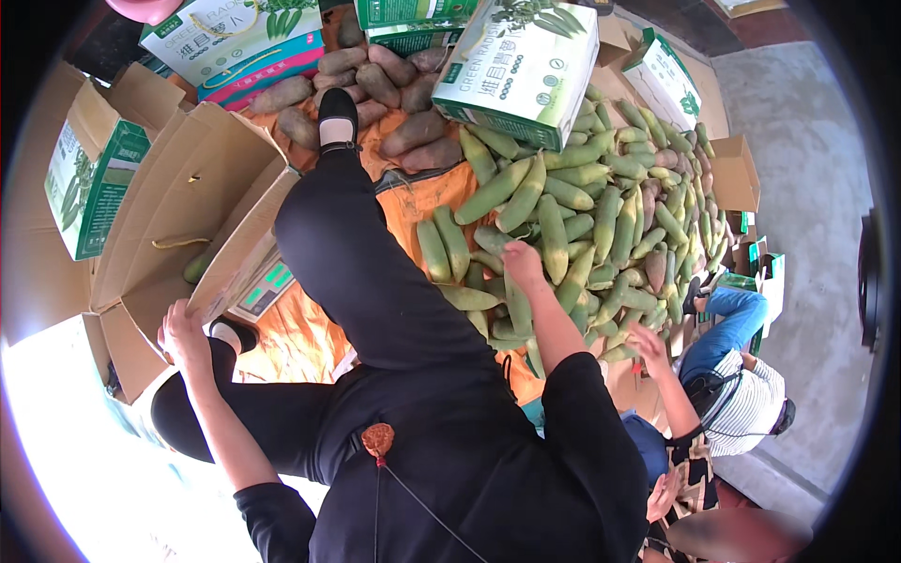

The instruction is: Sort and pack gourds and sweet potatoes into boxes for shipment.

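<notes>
My left hand (184,330) grips the near edge flap of an open brown cardboard box (188,202) at my left. One green gourd (196,267) lies inside that box. My right hand (522,264) reaches into a big pile of long green gourds (601,216) spread on an orange sheet (422,202), its fingers closed down on one gourd (517,305) there. My leg in black trousers (352,253) stretches forward between the box and the pile, with a black shoe (337,117) at its end.
Brown tubers (375,89) lie heaped beyond my foot. Green-and-white printed cartons (521,70) stand at the back. A scale (266,286) sits by the box. Two other people (732,375) crouch at the right, one reaching a hand (648,345) toward the pile. Concrete floor (807,169) lies right.
</notes>
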Demonstrator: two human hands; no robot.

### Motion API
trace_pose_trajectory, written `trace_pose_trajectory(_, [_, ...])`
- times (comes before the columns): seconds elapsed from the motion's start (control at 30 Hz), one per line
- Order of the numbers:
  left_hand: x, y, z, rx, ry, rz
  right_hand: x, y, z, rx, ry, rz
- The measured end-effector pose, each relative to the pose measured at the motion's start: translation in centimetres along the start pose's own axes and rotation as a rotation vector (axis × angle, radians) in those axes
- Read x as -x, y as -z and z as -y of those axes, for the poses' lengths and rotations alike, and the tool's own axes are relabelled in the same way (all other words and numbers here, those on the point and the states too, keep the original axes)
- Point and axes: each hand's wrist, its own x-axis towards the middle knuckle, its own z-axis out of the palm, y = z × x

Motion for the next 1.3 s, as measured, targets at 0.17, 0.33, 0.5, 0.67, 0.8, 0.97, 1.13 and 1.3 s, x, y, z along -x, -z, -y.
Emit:
trace_pose_trajectory(0.17, [0.7,1.2,0.8,-0.063,0.006,-0.029,-2.0,1.0,3.9,-0.179,-0.110,0.002])
trace_pose_trajectory(0.33, [0.2,1.0,-1.0,-0.038,0.003,-0.042,-6.2,1.7,9.4,-0.071,0.135,-0.086])
trace_pose_trajectory(0.5, [0.2,1.3,-1.1,-0.060,0.019,-0.045,-10.5,0.1,20.5,0.009,0.358,-0.048])
trace_pose_trajectory(0.67, [0.0,1.7,-1.8,-0.015,0.030,-0.037,-14.8,0.5,29.6,0.821,0.881,-0.175])
trace_pose_trajectory(0.8, [0.0,2.4,-2.2,-0.016,0.061,-0.033,-19.2,0.5,34.8,1.047,0.985,-0.164])
trace_pose_trajectory(0.97, [-0.9,2.0,-3.3,0.052,0.085,-0.035,-25.9,1.9,31.4,1.368,0.693,-0.088])
trace_pose_trajectory(1.13, [-0.3,2.6,-2.7,0.041,0.124,-0.032,-23.4,1.7,32.9,1.769,0.591,0.215])
trace_pose_trajectory(1.3, [-0.7,2.3,-2.9,0.068,0.106,-0.055,-24.1,5.0,32.1,1.777,0.625,0.179])
